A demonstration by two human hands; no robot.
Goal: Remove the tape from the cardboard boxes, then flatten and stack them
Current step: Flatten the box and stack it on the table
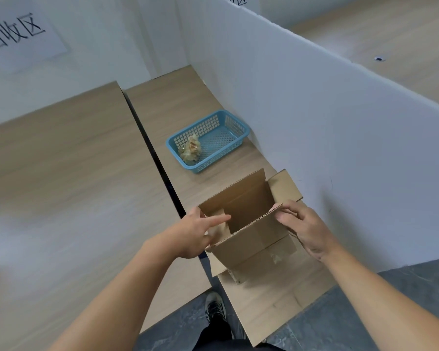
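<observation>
An open brown cardboard box [248, 239] stands on the right wooden table, its top flaps spread and its inside empty. My left hand [195, 236] grips the box's left wall, thumb outside and fingers reaching over the rim to the inside. My right hand [304, 229] holds the box's right corner, fingers on the rim and palm against the outer side. A torn patch where tape was shows on the front flap [275, 258]. A crumpled wad of clear tape [191, 149] lies in the blue basket [234, 122] further back.
A white partition wall [314, 122] runs close along the table's right side. A second wooden table [61, 186] lies to the left across a narrow dark gap. A sign with characters hangs on the back wall [15, 31]. My shoe [214, 307] shows on the grey floor.
</observation>
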